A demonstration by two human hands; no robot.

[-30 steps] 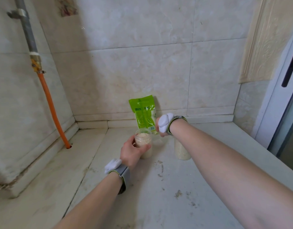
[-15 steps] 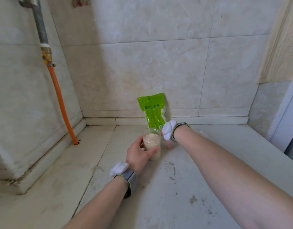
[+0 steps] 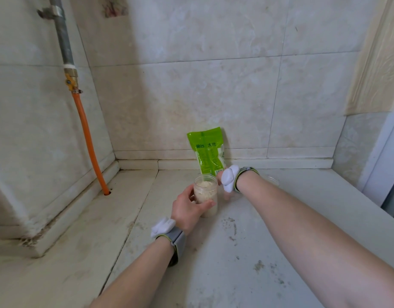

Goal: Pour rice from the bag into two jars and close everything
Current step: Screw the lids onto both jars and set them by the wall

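A clear open-topped jar (image 3: 206, 197), mostly full of rice, stands on the counter, and my left hand (image 3: 187, 213) grips it around the side. Just right of this jar, my right hand (image 3: 226, 196) is bent downward toward the counter. A white wrist device hides most of it, so its fingers cannot be made out. The green rice bag (image 3: 208, 152) leans upright against the back wall behind the jar. Behind my right forearm, only the rim of a second clear jar (image 3: 273, 180) shows.
The pale counter (image 3: 247, 252) is stained and runs into a tiled corner. An orange hose (image 3: 87, 138) drops from a grey pipe into a hole at the left. A door frame (image 3: 389, 174) borders the right side.
My right hand has dropped from level with the jar's top to low beside it. The left hand keeps hold of the jar. The view has shifted, so the second jar is now mostly hidden.
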